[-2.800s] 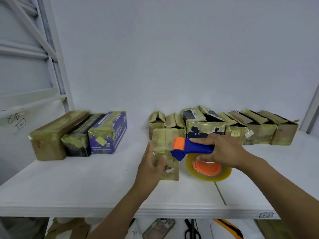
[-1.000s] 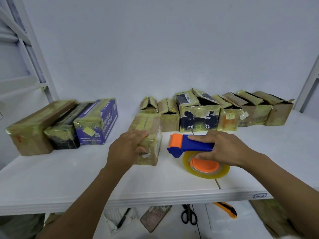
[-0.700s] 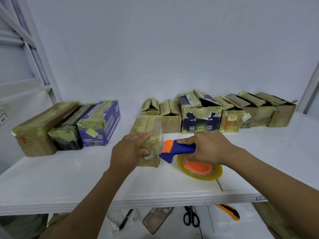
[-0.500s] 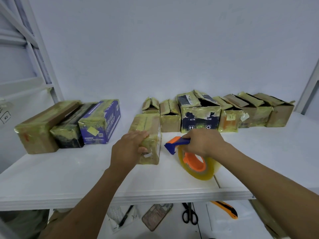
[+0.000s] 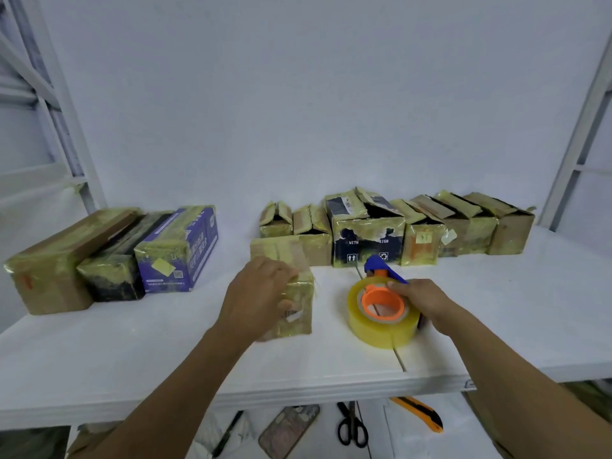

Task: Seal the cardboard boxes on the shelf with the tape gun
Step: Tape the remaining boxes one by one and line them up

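Note:
A small tape-covered cardboard box (image 5: 291, 260) lies lengthwise in the middle of the white shelf (image 5: 132, 352). My left hand (image 5: 261, 293) grips its near end, fingers curled over the top. To its right, my right hand (image 5: 420, 299) holds the tape gun (image 5: 381, 306) by its blue handle. The gun is tilted up, so the yellowish tape roll with its orange hub faces me and rests on the shelf. A gap separates the gun from the box.
Several boxes with raised flaps (image 5: 397, 230) line the back wall. Three closed boxes (image 5: 112, 256) lie at the left. Below the shelf edge are scissors (image 5: 351, 429), a phone (image 5: 288, 432) and an orange utility knife (image 5: 420, 415). White uprights stand at both sides.
My right hand has turned the tape gun from flat to upright, roll facing me, and drawn it a little to the right, away from the box. My left hand stays on the box.

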